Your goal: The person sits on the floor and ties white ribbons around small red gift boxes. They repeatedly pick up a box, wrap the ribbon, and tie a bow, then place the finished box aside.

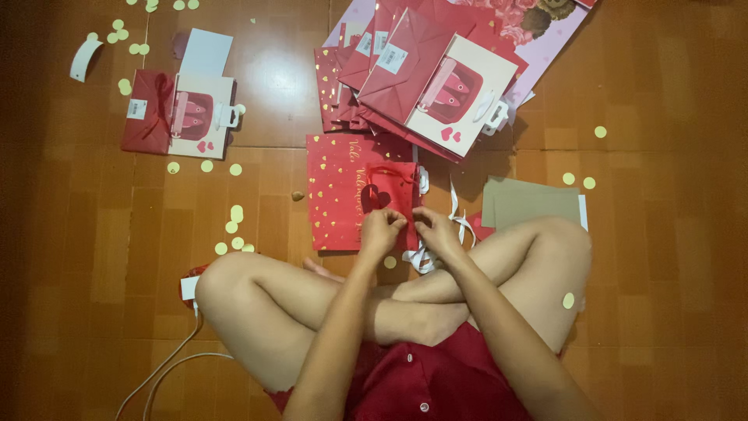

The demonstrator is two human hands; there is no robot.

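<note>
Wooden parquet floor fills the view; the person sits cross-legged on it.

Beyond the grip, toward the top of the view: a fanned stack of red and cream gift bags resting on a pink floral sheet. Far left of the grip: one more flattened gift bag, lying apart from the stack. Right of the grip, near it: tan cardboard sheets.

At the grip: a small red gift bag lies on a larger flat red bag with gold hearts, just ahead of the crossed shins. Left hand is closed, fingertips pinching the small bag's lower edge. Right hand is likewise pinched at the same edge, touching white ribbon that trails below and to the right of both hands. What exactly sits between the fingertips is too small to tell.

Scattered all around: pale yellow paper dots. White cable runs near the knee at lower left.

Risk, as judged: loose ribbon may slip or snarl if pulled unevenly; the thin paper edge could crease or tear under a hard pinch; dots could stick to the work.
</note>
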